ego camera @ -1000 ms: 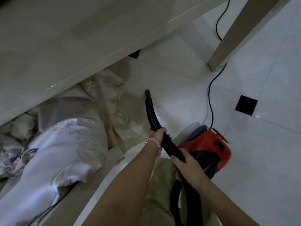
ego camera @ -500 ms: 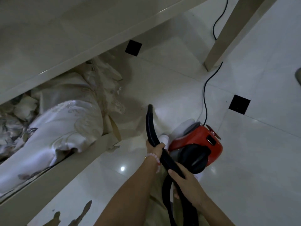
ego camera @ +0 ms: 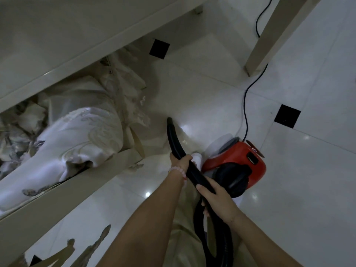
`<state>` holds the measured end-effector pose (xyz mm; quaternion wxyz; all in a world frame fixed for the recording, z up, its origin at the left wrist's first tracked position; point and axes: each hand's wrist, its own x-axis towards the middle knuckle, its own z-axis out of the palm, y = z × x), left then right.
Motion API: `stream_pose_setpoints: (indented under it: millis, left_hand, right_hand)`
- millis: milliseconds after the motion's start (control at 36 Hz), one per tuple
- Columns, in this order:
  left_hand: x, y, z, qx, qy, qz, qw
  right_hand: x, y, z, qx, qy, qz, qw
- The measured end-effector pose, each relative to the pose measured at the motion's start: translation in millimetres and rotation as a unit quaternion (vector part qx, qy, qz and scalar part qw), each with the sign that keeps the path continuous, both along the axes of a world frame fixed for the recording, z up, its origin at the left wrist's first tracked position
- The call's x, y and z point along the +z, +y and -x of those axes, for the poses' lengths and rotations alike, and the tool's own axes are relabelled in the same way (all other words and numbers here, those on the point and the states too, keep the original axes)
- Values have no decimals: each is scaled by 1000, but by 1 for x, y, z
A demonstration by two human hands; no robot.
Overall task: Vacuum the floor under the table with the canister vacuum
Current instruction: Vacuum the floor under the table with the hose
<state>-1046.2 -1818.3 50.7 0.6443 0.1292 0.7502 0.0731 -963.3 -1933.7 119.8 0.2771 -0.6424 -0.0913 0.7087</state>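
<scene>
A red canister vacuum [ego camera: 238, 157] sits on the white tiled floor [ego camera: 202, 97] right of centre. Its black curved nozzle tube [ego camera: 174, 137] points up and away, with the tip low over the tiles near the chair cloth. My left hand [ego camera: 180, 159], with a bead bracelet at the wrist, grips the tube partway along. My right hand [ego camera: 215, 197] grips it lower, where the black hose [ego camera: 219, 234] loops down past my leg. The pale table [ego camera: 57, 35] fills the upper left, its edge running diagonally.
A chair with white embroidered fabric [ego camera: 77, 132] stands under the table edge on the left. A pale table leg [ego camera: 269, 37] stands at upper right. The black power cord [ego camera: 248, 93] runs from the vacuum past that leg. Black inset tiles [ego camera: 287, 116] dot the floor.
The view has pulled back from the table, so more floor shows. The nozzle tip and both hands sit lower in the frame, farther from the table edge. Both hands keep their grip.
</scene>
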Motion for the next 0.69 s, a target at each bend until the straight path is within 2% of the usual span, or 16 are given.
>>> stream_pose_setpoints:
  millis: [139, 472, 694]
  left_hand:
    - [-6, 20, -2, 2, 2, -37, 999]
    - [-8, 35, -2, 7, -1, -33, 999]
    - [-18, 35, -2, 16, 58, -68, 996]
  right_hand:
    - [-5, 18, -1, -2, -11, -11, 1000]
    - [-22, 27, 5, 7, -33, -15, 999]
    - [-25, 34, 1, -3, -15, -5, 1000]
